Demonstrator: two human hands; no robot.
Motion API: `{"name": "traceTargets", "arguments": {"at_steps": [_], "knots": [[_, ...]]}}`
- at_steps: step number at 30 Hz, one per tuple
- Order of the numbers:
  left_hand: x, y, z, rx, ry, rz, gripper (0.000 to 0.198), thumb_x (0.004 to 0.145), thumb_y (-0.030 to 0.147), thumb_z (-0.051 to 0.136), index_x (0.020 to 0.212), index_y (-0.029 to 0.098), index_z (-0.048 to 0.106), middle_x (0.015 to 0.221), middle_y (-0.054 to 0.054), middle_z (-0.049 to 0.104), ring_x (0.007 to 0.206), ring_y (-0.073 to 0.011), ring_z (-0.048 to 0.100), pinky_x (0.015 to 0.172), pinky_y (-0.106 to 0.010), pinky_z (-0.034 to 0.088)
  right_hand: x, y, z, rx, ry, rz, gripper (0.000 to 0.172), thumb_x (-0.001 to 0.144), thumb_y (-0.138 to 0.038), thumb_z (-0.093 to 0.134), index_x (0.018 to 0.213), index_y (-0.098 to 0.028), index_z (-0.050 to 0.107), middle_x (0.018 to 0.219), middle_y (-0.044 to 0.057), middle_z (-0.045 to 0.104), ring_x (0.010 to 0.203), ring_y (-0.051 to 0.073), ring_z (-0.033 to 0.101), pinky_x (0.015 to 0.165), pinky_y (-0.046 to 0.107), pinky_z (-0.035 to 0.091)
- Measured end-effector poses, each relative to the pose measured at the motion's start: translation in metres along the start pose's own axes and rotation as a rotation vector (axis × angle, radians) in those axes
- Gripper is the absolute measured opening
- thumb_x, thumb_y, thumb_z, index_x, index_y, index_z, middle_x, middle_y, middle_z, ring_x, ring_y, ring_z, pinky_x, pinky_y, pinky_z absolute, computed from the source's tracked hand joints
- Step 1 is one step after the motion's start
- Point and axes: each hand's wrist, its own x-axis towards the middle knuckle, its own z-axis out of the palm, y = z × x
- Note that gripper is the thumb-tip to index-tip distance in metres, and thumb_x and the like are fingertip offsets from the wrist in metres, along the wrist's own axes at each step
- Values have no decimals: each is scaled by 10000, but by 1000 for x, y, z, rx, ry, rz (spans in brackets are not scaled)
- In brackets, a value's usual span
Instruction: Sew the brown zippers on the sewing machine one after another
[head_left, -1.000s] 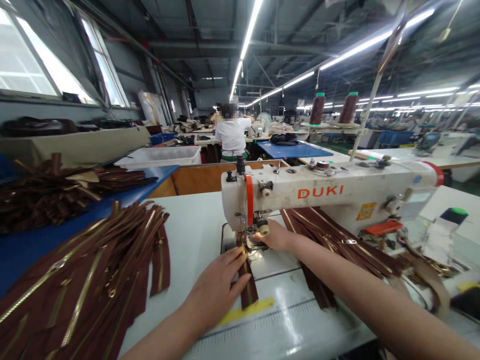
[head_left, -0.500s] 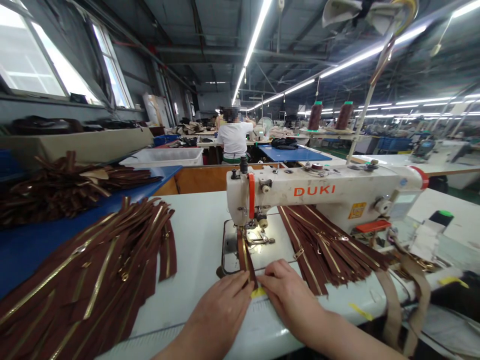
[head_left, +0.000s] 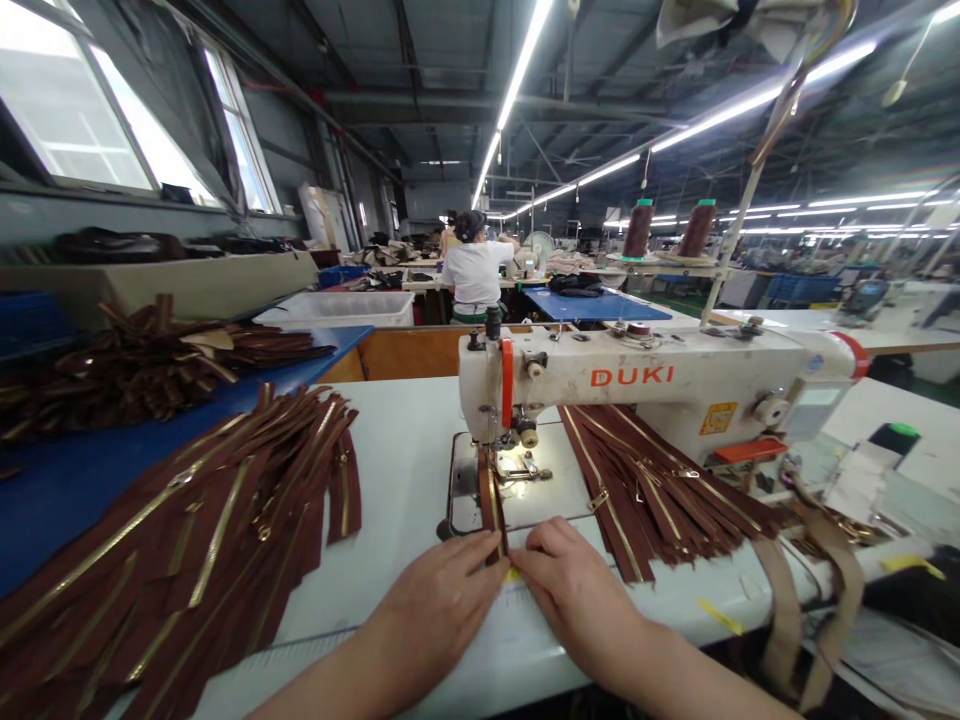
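A brown zipper [head_left: 491, 505] with gold teeth runs from beneath the presser foot of the white sewing machine [head_left: 562, 375] toward me. Its near end lies between my hands at the table edge. My left hand [head_left: 442, 600] has its fingers together on the zipper's near end, holding it down. From the other side, my right hand [head_left: 577, 590] closes thumb and fingers at the zipper's right edge. The fingertips of both hands almost meet there and hide the tape's end. The machine's lamp lights the metal needle plate [head_left: 559, 500].
Left on the table lies a wide heap of brown zippers [head_left: 217, 520]. More zippers [head_left: 622, 480] fan out under the machine arm. A bundle of brown strips [head_left: 150, 350] rests on the blue surface [head_left: 67, 510]. Beige webbing [head_left: 780, 600] hangs at right. A person in white [head_left: 476, 270] sits ahead.
The view has shifted slightly, moving the machine a little right and up in the picture. My hands have drawn closer together at the zipper's near end, and slightly less of it shows.
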Motion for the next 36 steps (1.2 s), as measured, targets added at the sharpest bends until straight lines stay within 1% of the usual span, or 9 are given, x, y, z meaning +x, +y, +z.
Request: {"name": "traceTargets", "arguments": {"at_steps": [6,11,16,20,24,28,32,34,36], "knots": [[-8,-3,-2,-89,-31,-36,273,890,149,468,1085,197,652,1194,-125,646,1100,-240,614,901,-386,533,0,2,5,-107,-2,-70,85,889,-155,555,902,-178,636,832,40,568,821,199,484,696,309,421],[-14,-10,0,-241,-48,-100,283,894,169,495,1122,252,640,1271,-69,606,1155,-215,577,967,-379,485,-2,4,5,-107,-7,-92,88,896,-168,554,941,-189,627,858,36,575,843,197,486,716,310,416],[-5,-12,0,-370,-16,-215,306,911,157,448,1168,235,595,1120,-40,674,1043,-180,619,931,-333,507,-3,5,3,-133,-24,-124,88,890,-166,567,962,-184,614,869,33,574,848,194,479,718,310,411],[3,-7,0,-384,-29,-187,313,883,100,434,1116,210,612,1056,-66,638,975,-194,598,870,-339,523,-4,4,2,-147,-58,-155,120,882,-168,579,999,-178,602,895,33,575,871,196,480,752,320,412],[1,-5,1,-374,-52,-162,315,890,99,442,1133,220,602,1079,-66,611,984,-198,580,872,-340,517,-6,4,-2,-134,-96,-165,159,889,-163,561,1041,-183,602,918,44,583,880,204,490,769,323,422],[-2,-7,1,-370,-32,-135,351,897,107,447,1190,250,579,1107,-55,612,1008,-197,580,882,-332,515,-7,11,-8,52,-102,-127,196,911,-127,489,993,-209,647,898,43,598,880,185,515,766,287,443],[-3,-8,1,-351,-45,-140,329,899,126,458,1172,252,591,1120,-55,612,1014,-204,582,895,-346,516,11,24,-9,232,9,-56,241,903,-108,471,958,-222,675,864,38,613,869,162,544,769,261,454],[-3,-8,2,-326,-47,-133,328,901,136,455,1179,249,589,1111,-55,616,1007,-206,587,896,-350,520,26,28,-6,197,46,-8,198,892,-122,501,934,-202,678,878,49,622,875,172,553,782,276,459],[-4,-8,4,-299,-32,-128,333,909,142,444,1194,243,582,1104,-58,618,1007,-206,588,896,-348,523,41,30,-1,117,38,-8,156,881,-138,531,913,-184,676,886,61,628,887,188,551,808,301,456]]}}
